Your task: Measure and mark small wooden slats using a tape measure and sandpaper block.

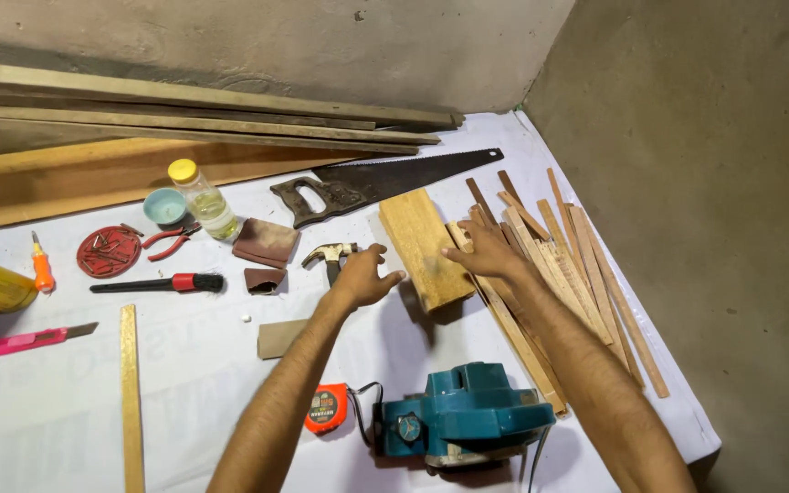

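A light wooden block (422, 245) lies on the white sheet (194, 365) near the middle. My left hand (363, 277) rests at the block's left side, fingers spread toward it, over a claw hammer (329, 256). My right hand (486, 256) touches the block's right edge, lying partly over a pile of thin wooden strips (559, 265). Neither hand grips anything that I can see.
A hand saw (385, 183) lies behind the block. A teal electric planer (463, 420) and an orange tape measure (326, 408) sit near me. Left: a brush (162, 284), pliers (168, 240), a red lid of nails (109, 251), a bottle (203, 199), a pink cutter (20, 342), a ruler (131, 393). Planks (184, 119) line the wall.
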